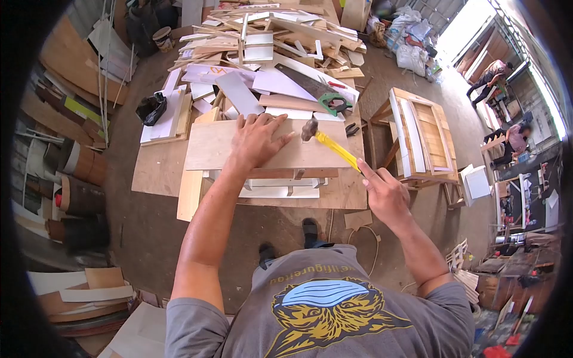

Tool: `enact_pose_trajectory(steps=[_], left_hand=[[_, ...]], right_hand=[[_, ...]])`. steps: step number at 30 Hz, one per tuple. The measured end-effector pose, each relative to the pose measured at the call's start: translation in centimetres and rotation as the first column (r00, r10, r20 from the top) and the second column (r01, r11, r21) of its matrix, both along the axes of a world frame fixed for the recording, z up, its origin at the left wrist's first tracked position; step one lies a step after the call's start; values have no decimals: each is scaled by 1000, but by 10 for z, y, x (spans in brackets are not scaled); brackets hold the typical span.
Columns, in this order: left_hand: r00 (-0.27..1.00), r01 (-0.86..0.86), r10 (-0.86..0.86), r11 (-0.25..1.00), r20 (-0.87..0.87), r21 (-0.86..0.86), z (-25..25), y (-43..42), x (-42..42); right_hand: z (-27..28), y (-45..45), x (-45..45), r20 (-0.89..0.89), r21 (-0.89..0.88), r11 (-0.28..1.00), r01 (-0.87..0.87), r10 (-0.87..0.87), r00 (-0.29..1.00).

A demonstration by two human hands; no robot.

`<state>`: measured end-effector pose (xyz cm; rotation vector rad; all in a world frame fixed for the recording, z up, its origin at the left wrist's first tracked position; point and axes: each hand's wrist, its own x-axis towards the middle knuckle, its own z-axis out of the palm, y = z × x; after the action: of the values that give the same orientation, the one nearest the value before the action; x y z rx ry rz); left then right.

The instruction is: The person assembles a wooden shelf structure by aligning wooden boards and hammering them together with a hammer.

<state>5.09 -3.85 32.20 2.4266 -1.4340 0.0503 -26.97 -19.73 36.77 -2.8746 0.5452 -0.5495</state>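
Note:
My left hand [256, 140] lies with its fingers spread on top of a light wooden board [209, 146], near the middle of its length. In my right hand [385, 194] is the yellow handle of a hammer [337, 149]. The metal head of the hammer is over the right part of the board, a little right of my left fingertips. Whether it touches the board I cannot tell. Below the board, white and brown pieces of a frame [280, 192] show at its near side.
Behind the board are a heap of wood offcuts [286, 36], a green-handled saw [334, 102] and a black plastic bag [151, 108]. A wooden frame [424, 137] on legs stands at the right. Two people [492, 77] are farther off at the right.

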Motion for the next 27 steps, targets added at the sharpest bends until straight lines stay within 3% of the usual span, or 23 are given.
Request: enact_pose_trajectory(steps=[4,7,10,13,16,19,22,27], left_hand=[[1000,-9,9,1000,-2,7,0,-1,0],[1000,-5,5,1000,-6,7,1,-1,0],[1000,1,-1,1000,-3,14,-1,-1,1],[1000,1,-1,1000,16,12,-4,-2,1],[1000,5,-5,1000,13,5,-2,-1,2],[1000,7,-7,1000,13,8,0,-1,2],[1000,6,-6,1000,19,17,-4,-2,3],[1000,-7,7,1000,5,14,-1,-2,2]], right_hand=[[0,-1,-4,-3,71,997,9,-9,1000],[-1,1,-6,117,108,994,-23,10,993],[-8,4,-4,134,42,999,-14,8,991],[-9,8,-1,3,81,997,18,-18,1000],[-17,5,-4,132,143,990,15,-34,991],[-15,8,-5,144,97,995,12,-26,989],[-23,9,-2,35,111,994,6,-10,999],[-25,7,-4,180,89,996,22,-38,983]])
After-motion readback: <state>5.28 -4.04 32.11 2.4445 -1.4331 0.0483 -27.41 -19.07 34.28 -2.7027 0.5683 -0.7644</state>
